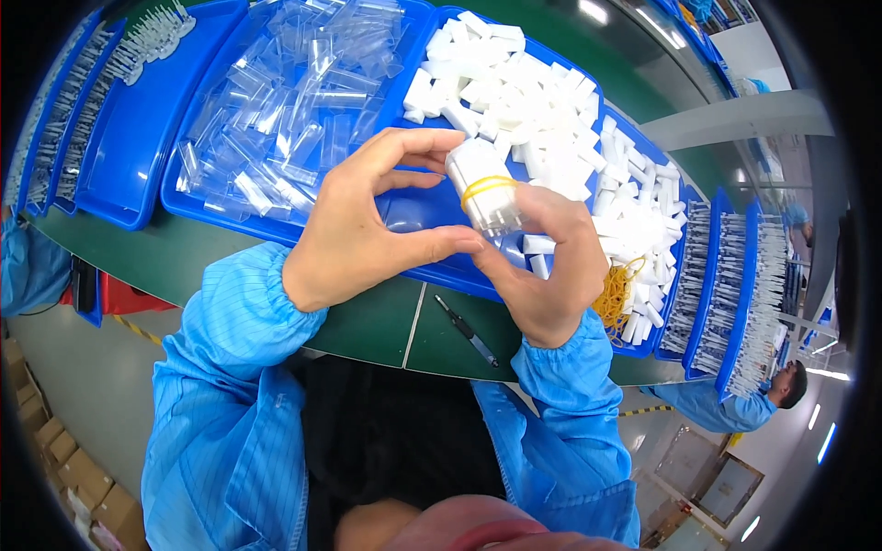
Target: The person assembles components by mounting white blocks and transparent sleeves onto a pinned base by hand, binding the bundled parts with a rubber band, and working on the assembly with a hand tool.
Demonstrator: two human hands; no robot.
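Observation:
Over the blue trays, both my hands hold a small bundle of white and clear plastic pieces (pixel 485 188) with a yellow rubber band around its middle. My left hand (pixel 367 211) reaches in from the left, its index fingertip against the upper end and its thumb by the lower end. From the right, my right hand (pixel 556 262) grips the bundle's side with its fingers; its thumb is partly hidden beneath. Loose yellow rubber bands (pixel 614 298) lie in the tray beside my right wrist. White block-like pieces (pixel 524 92) are heaped behind the bundle.
Clear plastic sleeves (pixel 294 119) fill the blue tray at left. More blue trays (pixel 147 138) stand at both ends, several with rows of thin clear-and-white parts (pixel 726 294). A dark pen (pixel 466 331) lies on the green table (pixel 367 321). Another person (pixel 735 404) is at far right.

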